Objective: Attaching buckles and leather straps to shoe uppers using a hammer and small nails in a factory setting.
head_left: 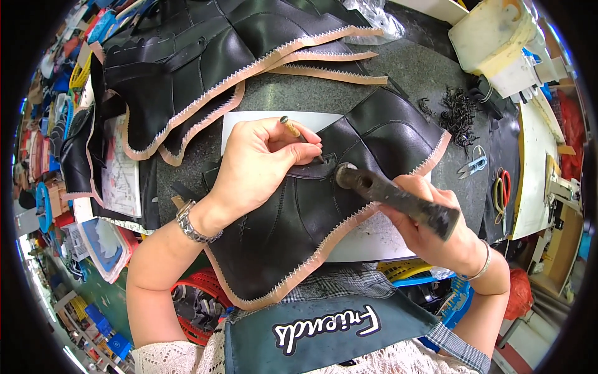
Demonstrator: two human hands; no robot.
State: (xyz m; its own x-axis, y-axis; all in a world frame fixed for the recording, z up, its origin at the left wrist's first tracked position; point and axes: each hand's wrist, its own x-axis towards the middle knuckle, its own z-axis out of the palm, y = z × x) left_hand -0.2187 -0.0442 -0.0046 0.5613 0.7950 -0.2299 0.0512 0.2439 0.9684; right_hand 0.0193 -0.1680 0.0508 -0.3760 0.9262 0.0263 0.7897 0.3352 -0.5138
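A black leather shoe upper with a tan, zigzag-stitched edge lies spread over a white board. My left hand pinches a slim metal punch, tilted with its lower end at a strap on the upper. Whether the tip touches the leather I cannot tell. My right hand is closed around a hammer, whose round face is close to the strap, right of the punch. The hammer's handle is mostly hidden by its head and my hand.
More black uppers lie stacked at the far left. To the right are a heap of black scraps, thread snips and red-handled scissors. A white container stands at the far right. A red basket sits below the table edge.
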